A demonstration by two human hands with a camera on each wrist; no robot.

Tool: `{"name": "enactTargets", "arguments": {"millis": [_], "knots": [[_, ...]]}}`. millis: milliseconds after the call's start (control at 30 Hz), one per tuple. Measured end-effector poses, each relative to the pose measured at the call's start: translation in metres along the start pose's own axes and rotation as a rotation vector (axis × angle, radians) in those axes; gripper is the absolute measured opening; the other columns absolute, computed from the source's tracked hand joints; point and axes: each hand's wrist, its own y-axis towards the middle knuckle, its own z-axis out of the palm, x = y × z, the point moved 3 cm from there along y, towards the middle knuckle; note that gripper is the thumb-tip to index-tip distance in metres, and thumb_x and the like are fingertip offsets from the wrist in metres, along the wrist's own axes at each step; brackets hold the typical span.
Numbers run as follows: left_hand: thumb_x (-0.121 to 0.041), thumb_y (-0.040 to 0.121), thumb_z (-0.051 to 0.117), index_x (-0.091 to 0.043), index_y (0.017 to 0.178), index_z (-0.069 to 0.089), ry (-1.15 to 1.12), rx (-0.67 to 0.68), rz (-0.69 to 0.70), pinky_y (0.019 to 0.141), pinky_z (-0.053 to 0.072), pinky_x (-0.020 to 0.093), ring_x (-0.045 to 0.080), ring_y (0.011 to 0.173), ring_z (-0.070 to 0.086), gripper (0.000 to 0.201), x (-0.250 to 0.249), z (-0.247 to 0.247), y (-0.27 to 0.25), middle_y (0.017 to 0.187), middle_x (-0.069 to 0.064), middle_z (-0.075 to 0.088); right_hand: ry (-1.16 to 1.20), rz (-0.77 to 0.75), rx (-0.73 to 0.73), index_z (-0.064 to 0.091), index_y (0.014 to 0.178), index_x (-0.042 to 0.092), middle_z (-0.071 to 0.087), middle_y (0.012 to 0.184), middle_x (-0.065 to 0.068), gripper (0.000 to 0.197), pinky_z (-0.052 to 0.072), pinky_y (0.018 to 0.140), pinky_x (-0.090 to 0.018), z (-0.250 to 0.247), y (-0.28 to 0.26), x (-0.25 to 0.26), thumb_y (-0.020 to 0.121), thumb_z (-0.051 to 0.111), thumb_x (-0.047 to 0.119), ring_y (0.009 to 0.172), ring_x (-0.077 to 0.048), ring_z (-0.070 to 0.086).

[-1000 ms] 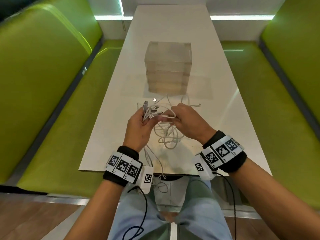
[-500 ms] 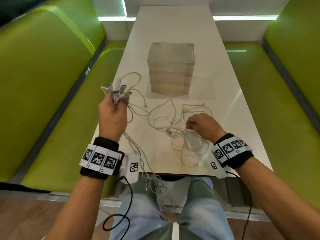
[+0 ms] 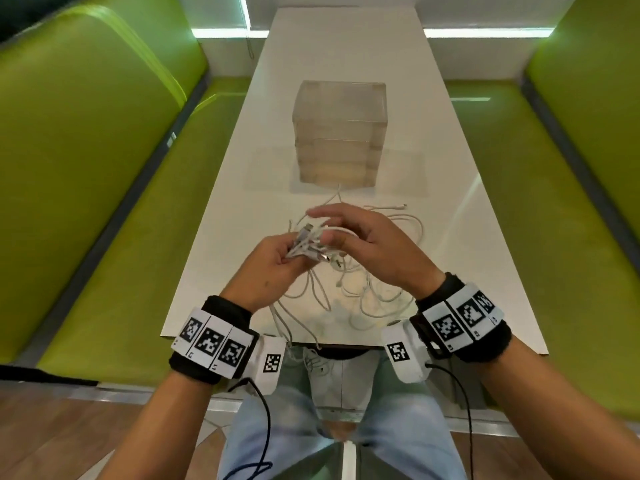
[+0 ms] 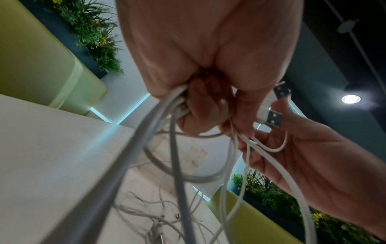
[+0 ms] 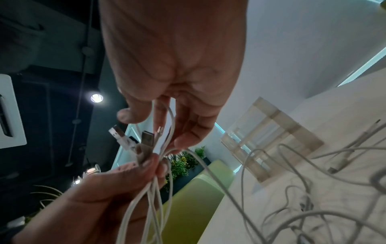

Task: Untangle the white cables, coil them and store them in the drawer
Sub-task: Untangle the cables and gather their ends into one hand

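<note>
Several white cables lie tangled (image 3: 367,289) on the white table (image 3: 346,46), and some strands hang over its near edge. My left hand (image 3: 294,252) grips a bundle of their USB plug ends (image 3: 306,242) above the table; the left wrist view shows its fingers (image 4: 204,107) curled round the strands. My right hand (image 3: 337,233) meets it from the right and pinches one cable (image 5: 170,118) beside the plugs (image 5: 146,140), with the forefinger stretched out. The translucent drawer unit (image 3: 339,133) stands behind the tangle with all its drawers pushed in.
Green padded benches (image 3: 86,168) (image 3: 571,202) run along both sides of the narrow table. A loose plug end (image 3: 398,206) lies right of the hands. Black wrist-camera leads (image 3: 263,427) hang by my knees.
My left hand swung back from the upper left to the centre with the plug bundle. My right hand rose off the tangle on the table and took hold of a cable at the bundle.
</note>
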Motion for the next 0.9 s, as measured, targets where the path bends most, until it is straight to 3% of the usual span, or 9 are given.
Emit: {"name": "enactTargets", "arguments": {"millis": [100,167,267,367,433,500,667,767,900], "knots": [[-0.004,0.088,0.061,-0.005,0.086,0.066,-0.055,0.033,-0.053,0.046,0.029,0.010,-0.002,0.043,0.037,0.005,0.005,0.000,-0.005,0.048,-0.016,0.050,0.034,-0.023,-0.021,0.069,0.102,0.010,0.071,0.091,0.002,0.017,0.049,0.072,-0.020,0.000,-0.004,0.003,0.093,0.057,0.018,0.080,-0.006,0.064],[-0.003,0.088,0.061,-0.006,0.084,0.067,-0.129,0.019,-0.096,0.043,0.026,0.012,0.001,0.040,0.032,0.007,0.009,-0.002,-0.008,0.046,-0.013,0.045,0.053,0.035,0.024,0.066,0.106,0.010,0.070,0.097,0.000,0.017,0.053,0.070,-0.024,0.001,-0.005,0.001,0.091,0.059,0.017,0.081,-0.009,0.065],[-0.007,0.087,0.064,-0.018,0.074,0.069,-0.161,0.094,-0.135,0.042,0.020,0.021,0.008,0.043,0.023,0.018,0.010,-0.004,-0.010,0.049,-0.008,0.038,0.098,0.111,0.135,0.056,0.123,0.017,0.061,0.120,0.003,0.033,0.058,0.073,-0.032,0.006,-0.008,0.003,0.090,0.061,0.019,0.092,-0.008,0.065],[-0.016,0.081,0.068,-0.013,0.070,0.065,-0.110,0.259,-0.133,0.044,0.020,0.023,0.012,0.046,0.022,0.012,0.005,-0.003,-0.012,0.050,-0.006,0.036,0.208,0.189,0.294,0.043,0.137,0.029,0.053,0.133,0.002,0.066,0.056,0.087,-0.039,0.013,-0.011,0.006,0.080,0.070,0.009,0.105,-0.020,0.064],[-0.020,0.076,0.065,-0.006,0.072,0.062,-0.071,0.337,-0.117,0.044,0.021,0.024,0.013,0.047,0.023,0.015,0.003,-0.004,-0.013,0.052,-0.004,0.037,0.207,0.209,0.385,0.046,0.134,0.026,0.059,0.127,-0.004,0.074,0.052,0.091,-0.043,0.015,-0.012,0.005,0.072,0.076,0.002,0.108,-0.028,0.061],[-0.021,0.078,0.065,-0.007,0.076,0.065,-0.034,0.367,-0.100,0.044,0.022,0.023,0.012,0.047,0.025,0.014,0.004,-0.006,-0.014,0.052,-0.007,0.038,0.189,0.205,0.381,0.055,0.124,0.016,0.067,0.106,-0.007,0.060,0.055,0.076,-0.038,0.013,-0.011,0.006,0.070,0.077,0.000,0.088,-0.022,0.065],[-0.010,0.076,0.065,-0.009,0.105,0.062,-0.257,0.152,-0.089,0.043,0.017,0.024,0.006,0.043,0.027,0.028,0.011,-0.022,-0.012,0.053,-0.010,0.045,0.237,0.170,0.176,0.057,0.088,0.003,0.059,0.067,0.008,0.006,0.047,0.052,-0.027,0.006,-0.011,0.000,0.087,0.063,0.004,0.056,-0.013,0.056],[-0.007,0.078,0.065,-0.015,0.101,0.061,-0.491,-0.019,-0.054,0.041,0.015,0.022,0.002,0.040,0.025,0.025,0.013,-0.032,-0.009,0.052,-0.013,0.044,0.292,0.195,0.192,0.055,0.086,0.004,0.054,0.073,-0.002,0.005,0.049,0.052,-0.026,0.009,-0.015,-0.004,0.091,0.058,0.004,0.059,-0.018,0.060],[-0.017,0.088,0.061,-0.017,0.090,0.064,-0.720,-0.207,-0.014,0.038,0.017,0.014,0.000,0.038,0.023,0.003,0.014,-0.047,-0.006,0.050,-0.012,0.030,0.332,0.253,0.434,0.054,0.093,0.003,0.056,0.086,-0.003,0.005,0.055,0.060,-0.027,0.032,-0.030,-0.004,0.090,0.057,0.000,0.069,-0.023,0.066]]}}
